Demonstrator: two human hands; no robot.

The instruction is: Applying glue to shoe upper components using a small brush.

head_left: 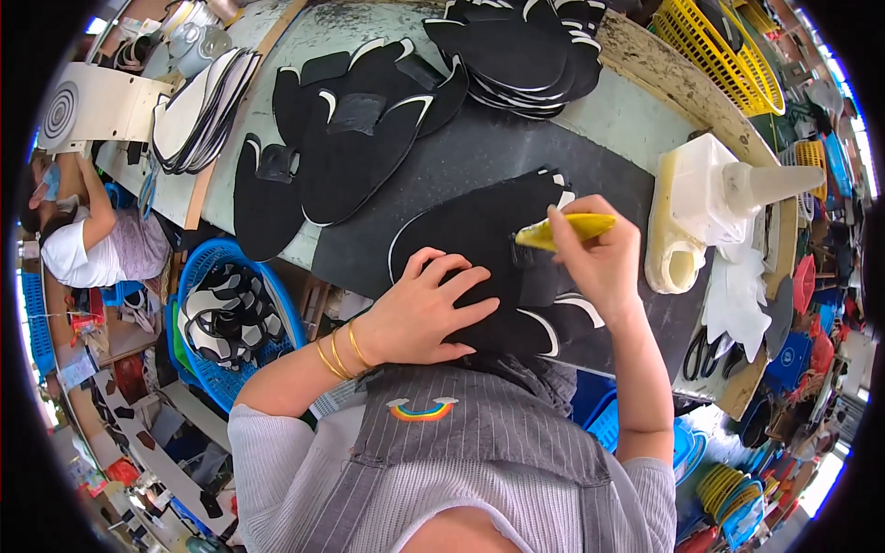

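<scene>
Head view: a worn, pale green counter [622, 120] spans the upper part of the frame.
Dark grey flat mat [359, 251]: lies on the counter at centre.
Neat stack of black, white-edged pieces [521, 60]: top centre; I cannot tell whether these are finished or waiting.
Loose black rounded pieces with dark rectangular patches [369, 161]: upper left of centre, overlapping, perhaps already treated.
Black, round-ended flat piece with white-edged tabs [461, 217]: on the mat at centre; work on it looks under way, not complete. Its rounded end points left, its tabs right, so the long axis runs roughly sideways.
White plastic container with a conical spout [701, 184]: right of the mat, spout pointing right.
Left hand [419, 309]: fingers spread apart, laid flat on the piece.
Right hand [599, 263]: thumb and fingers clamped on the tool.
Slim yellow hand tool with a whitish tip [581, 227]: right of centre, tip pointing left, long axis near level; contact with the piece is unclear.
</scene>
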